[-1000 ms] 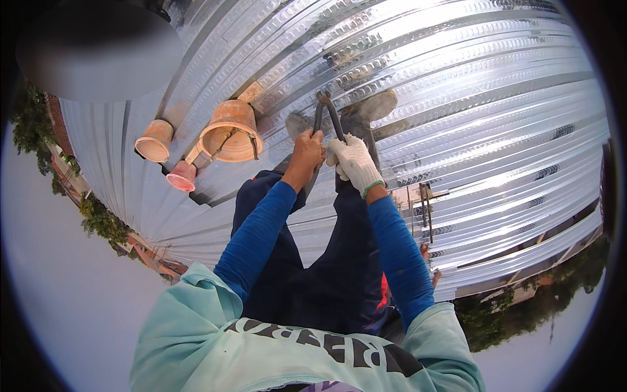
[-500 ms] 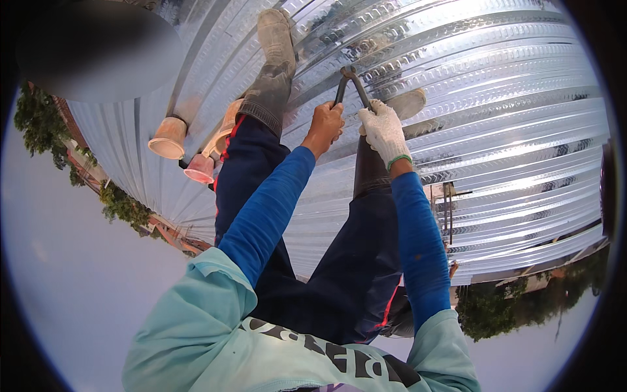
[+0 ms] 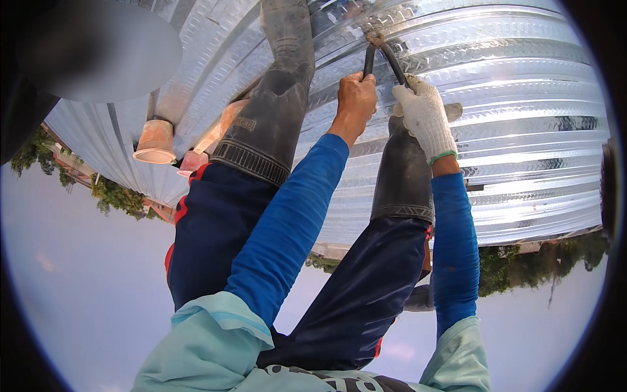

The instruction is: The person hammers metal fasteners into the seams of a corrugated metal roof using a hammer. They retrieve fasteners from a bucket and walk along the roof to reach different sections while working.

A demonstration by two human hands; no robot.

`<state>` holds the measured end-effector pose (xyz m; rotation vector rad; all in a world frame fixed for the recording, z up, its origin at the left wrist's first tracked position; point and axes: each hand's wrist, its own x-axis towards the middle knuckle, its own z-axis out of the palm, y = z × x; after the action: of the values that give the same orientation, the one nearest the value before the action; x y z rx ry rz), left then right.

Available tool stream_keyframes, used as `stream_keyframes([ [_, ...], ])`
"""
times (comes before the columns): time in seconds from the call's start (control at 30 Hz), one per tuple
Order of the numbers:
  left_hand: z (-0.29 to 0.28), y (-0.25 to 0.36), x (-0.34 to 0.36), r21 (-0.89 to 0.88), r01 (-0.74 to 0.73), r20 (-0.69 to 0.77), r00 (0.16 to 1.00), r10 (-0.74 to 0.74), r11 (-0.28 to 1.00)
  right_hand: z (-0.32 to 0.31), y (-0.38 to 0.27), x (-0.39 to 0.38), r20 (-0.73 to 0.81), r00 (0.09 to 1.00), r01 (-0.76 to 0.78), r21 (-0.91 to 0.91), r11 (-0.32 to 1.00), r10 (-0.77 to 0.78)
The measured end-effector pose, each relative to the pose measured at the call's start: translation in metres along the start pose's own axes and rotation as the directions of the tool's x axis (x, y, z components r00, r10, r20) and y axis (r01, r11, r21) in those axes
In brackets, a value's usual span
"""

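My bare left hand (image 3: 356, 103) is closed around one black handle of a pincer-like tool (image 3: 375, 40) with a rusty-brown head. White-gloved, my right hand (image 3: 426, 117) grips the other handle. The two handles spread in a V below the head, which is at a ridge of the shiny corrugated metal sheeting (image 3: 509, 91). Whether its jaws bite on the metal is too small to tell. Both my forearms are in blue sleeves. My dark rubber boots (image 3: 271, 114) stand on the sheeting, one on either side of my hands.
Left of my boots, an orange bucket (image 3: 155, 140), a smaller pink container (image 3: 192, 162) and another orange container (image 3: 230, 117), partly hidden by my leg, rest on the sheeting. Raised ridges run across the metal. Trees (image 3: 117, 196) and brick-coloured structures show beyond its edge.
My hands and the tool have shifted up and to the right in the picture. Both my legs appear larger and higher. The handles stay spread, with both hands still gripping them.
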<state>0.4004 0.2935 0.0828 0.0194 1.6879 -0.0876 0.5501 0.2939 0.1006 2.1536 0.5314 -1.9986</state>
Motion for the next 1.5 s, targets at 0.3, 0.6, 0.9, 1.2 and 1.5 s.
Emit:
stream_keyframes([
  [0.3, -0.009, 0.036, 0.003, -0.122, 0.163, 0.083, 0.985, -0.153, 0.979, 0.015, -0.017, 0.014, -0.054, 0.998, 0.032, -0.137, 0.990, -0.040],
  [0.6, 0.013, -0.009, 0.007, -0.043, -0.073, 0.015, 0.997, 0.073, 0.996, 0.047, 0.022, 0.000, -0.182, 0.981, 0.091, 0.126, 0.988, -0.067],
  [0.9, 0.015, -0.045, -0.064, 0.473, -0.432, 0.134, 0.897, 0.421, 0.768, 0.004, 0.049, -0.115, 0.339, 0.941, -0.318, 0.902, 0.292, -0.022],
  [1.2, 0.060, -0.100, -0.223, 0.722, -0.529, 0.340, 0.833, 0.437, 0.446, -0.042, 0.134, -0.242, 0.061, 0.973, 0.017, 0.943, 0.334, -0.224],
  [1.5, 0.138, -0.135, -0.360, 0.724, -0.678, 0.619, 0.719, 0.316, 0.126, -0.131, 0.224, -0.330, 0.125, 0.983, -0.099, 0.977, 0.188, -0.135],
])
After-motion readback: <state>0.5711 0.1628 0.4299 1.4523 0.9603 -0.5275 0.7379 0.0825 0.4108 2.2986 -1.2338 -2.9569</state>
